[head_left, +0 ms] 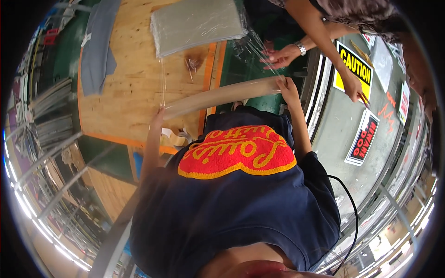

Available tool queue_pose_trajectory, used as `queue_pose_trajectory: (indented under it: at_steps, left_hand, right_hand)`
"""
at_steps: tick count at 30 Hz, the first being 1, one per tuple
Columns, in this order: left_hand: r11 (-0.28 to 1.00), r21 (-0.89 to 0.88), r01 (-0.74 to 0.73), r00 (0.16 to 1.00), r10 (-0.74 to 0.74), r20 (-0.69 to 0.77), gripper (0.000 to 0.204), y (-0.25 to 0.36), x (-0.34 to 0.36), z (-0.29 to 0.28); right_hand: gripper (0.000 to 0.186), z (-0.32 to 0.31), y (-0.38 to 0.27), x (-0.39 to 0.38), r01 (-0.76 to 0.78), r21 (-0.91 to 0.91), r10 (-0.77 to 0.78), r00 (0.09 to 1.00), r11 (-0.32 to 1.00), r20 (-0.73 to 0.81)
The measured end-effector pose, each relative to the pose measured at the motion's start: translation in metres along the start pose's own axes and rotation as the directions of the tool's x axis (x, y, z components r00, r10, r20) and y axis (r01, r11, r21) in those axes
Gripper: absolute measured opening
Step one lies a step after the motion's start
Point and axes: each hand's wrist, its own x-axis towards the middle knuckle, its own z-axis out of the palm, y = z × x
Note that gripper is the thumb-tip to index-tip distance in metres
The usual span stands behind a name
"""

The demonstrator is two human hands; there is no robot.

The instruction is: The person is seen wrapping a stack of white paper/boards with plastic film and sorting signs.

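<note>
A long roll of clear stretch film spans the space in front of my chest. My left hand grips its left end, close to the near part of the wooden table, and my right hand is wrapped around its right end. From the roll, a thin see-through sheet runs away from me to a flat stack of greyish sheets under plastic on the table. A co-worker's hand with a metal wristwatch is beside the film's right edge, fingers spread. Whether it touches the film, I cannot tell.
The wooden table has orange edging; grey cloth lies on its left. At right, a grey worktop carries a yellow-and-black sign and a red-and-black sign. The co-worker's other hand is over it. A black cable hangs at my right.
</note>
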Motion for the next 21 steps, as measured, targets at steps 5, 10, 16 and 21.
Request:
queue_pose_trajectory:
  at_steps: [5,10,16,21]
  left_hand:
    - [1.0,0.003,0.001,1.0,-0.001,-0.006,0.058,0.005,0.001,0.001]
    - [1.0,0.021,-0.011,1.0,0.011,-0.01,0.05,0.01,-0.001,0.002]
    - [0.999,0.023,-0.046,0.998,0.047,-0.037,0.047,0.012,-0.006,0.004]
    - [0.997,-0.018,-0.072,0.997,0.072,0.014,0.051,0.015,-0.007,0.004]
  right_hand:
    - [0.036,0.0,-0.002,-0.005,0.011,0.103,-0.016,0.999,0.995,0.048]
    - [0.045,-0.002,-0.011,-0.012,-0.059,0.144,0.051,0.997,0.988,0.062]
    - [0.042,-0.005,-0.019,-0.018,-0.087,0.181,0.072,0.994,0.98,0.087]
    - [0.041,-0.007,-0.018,-0.017,-0.081,0.193,0.064,0.994,0.978,0.092]
